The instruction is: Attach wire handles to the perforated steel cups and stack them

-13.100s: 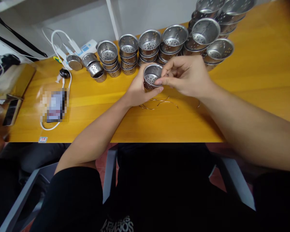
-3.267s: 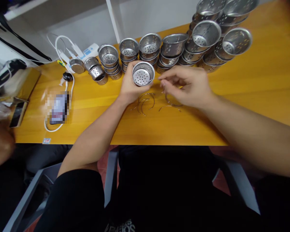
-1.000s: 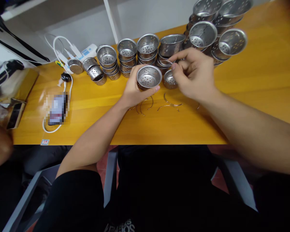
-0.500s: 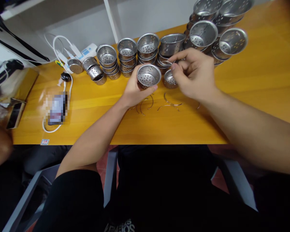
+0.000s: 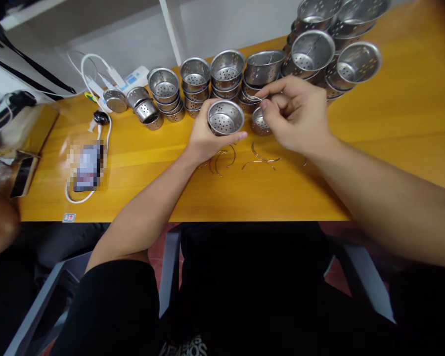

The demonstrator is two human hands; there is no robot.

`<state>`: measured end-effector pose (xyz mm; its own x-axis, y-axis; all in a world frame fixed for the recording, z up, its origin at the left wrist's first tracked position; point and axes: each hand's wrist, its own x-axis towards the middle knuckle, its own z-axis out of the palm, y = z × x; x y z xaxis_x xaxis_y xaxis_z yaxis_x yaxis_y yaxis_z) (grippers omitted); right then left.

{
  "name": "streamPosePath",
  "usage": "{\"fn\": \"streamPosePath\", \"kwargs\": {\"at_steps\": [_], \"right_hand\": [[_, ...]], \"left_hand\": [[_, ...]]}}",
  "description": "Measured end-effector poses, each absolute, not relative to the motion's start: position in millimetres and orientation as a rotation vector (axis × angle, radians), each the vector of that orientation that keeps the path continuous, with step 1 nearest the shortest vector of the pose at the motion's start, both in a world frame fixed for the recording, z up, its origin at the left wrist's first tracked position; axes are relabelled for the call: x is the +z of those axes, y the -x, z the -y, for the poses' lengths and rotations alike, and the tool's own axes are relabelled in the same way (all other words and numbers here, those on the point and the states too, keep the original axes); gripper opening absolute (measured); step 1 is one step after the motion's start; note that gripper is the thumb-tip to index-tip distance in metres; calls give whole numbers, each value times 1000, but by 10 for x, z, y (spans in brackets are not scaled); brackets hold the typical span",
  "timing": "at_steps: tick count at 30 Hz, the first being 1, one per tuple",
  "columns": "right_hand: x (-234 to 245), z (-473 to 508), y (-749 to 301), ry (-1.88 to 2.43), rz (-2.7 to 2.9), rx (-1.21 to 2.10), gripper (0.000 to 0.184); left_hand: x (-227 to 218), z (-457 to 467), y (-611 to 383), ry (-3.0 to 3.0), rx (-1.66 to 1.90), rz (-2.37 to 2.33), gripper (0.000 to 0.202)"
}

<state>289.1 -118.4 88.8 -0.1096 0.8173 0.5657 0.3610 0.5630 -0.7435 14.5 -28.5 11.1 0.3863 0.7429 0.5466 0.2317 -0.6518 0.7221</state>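
Observation:
My left hand (image 5: 203,132) is wrapped round a small perforated metal cup (image 5: 226,117), its mouth tilted toward me. To the right of it, my right hand (image 5: 294,111) pinches a thin curved wire (image 5: 255,98) between thumb and index finger. The wire's tip is apart from the cup. Partly behind my right fingers stands another perforated cup (image 5: 260,121) on the table. Several loose curved wires (image 5: 261,154) lie on the tabletop below both hands.
Stacks of perforated metal cups (image 5: 195,74) line the back of the wooden table (image 5: 133,173), with larger ones (image 5: 356,64) at the right. A power strip (image 5: 114,76), a white cable, and a blurred device (image 5: 88,167) are at the left. Another person's arm (image 5: 0,222) shows at the left edge.
The held cup has shifted slightly left and down, and my left thumb sticks out further. The wire has turned a little in my right fingers.

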Motion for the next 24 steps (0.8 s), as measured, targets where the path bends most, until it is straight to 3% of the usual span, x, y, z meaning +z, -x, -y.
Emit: {"fn": "streamPosePath", "kwargs": {"at_steps": [7, 16, 24], "right_hand": [[891, 1203, -2877, 1002, 1669, 557, 62], [1010, 1308, -2726, 1047, 1694, 577, 44], [967, 1275, -2678, 1096, 1671, 603, 53]], "left_hand": [[55, 308, -247, -2079, 1221, -716, 103], [-56, 282, -265, -2204, 1212, -648, 107], [-27, 368, -313, -2266, 1157, -589, 121]]}}
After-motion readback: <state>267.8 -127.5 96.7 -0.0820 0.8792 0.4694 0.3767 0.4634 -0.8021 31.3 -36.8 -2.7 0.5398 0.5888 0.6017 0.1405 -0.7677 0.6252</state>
